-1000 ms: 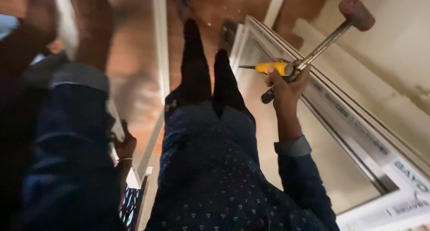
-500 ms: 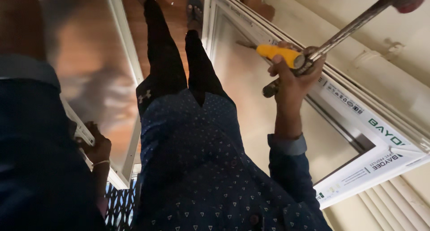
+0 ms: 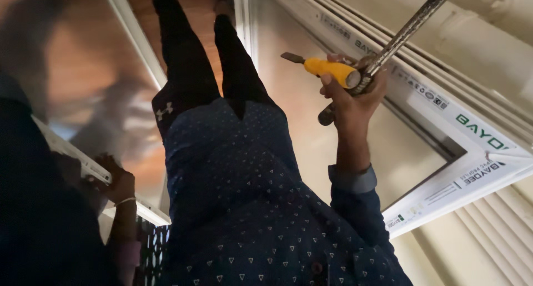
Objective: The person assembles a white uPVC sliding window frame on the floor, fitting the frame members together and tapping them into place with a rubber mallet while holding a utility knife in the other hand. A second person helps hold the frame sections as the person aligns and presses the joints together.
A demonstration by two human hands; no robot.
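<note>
Compared with half a second ago, the view has swung further left and tilted: the white plastic window frame with its mitred corner [image 3: 477, 164] now fills more of the right side, and the mallet's head has slid almost out at the top edge, only a sliver of dull red showing. The grip itself looks unchanged.

The right hand [image 3: 350, 100] is raised in front of the frame, its fingers [image 3: 333, 89] closed around two tools at once: the ribbed grey metal handle of a mallet [image 3: 408, 28], which runs diagonally up to the right, and a yellow-handled screwdriver with a dark shaft [image 3: 327, 68] pointing left, lying across the top of the fist. The left hand [image 3: 119, 183], low at the left with a thin pale band at the wrist, has its fingers curled over the edge of a narrow white plastic strip [image 3: 83, 161] that slants down to the right.

Below lies a reddish-brown wooden floor [image 3: 189, 3], glossy, mirrored in a glass pane at the left. Pale ribbed slats [image 3: 499, 230] fill the lower right corner.

The person wears a dark blue cloth shirt dotted with small pale triangles [image 3: 244, 208] and black trousers [image 3: 183, 53]. The frame's surface is smooth, with stepped grooves along its length.
</note>
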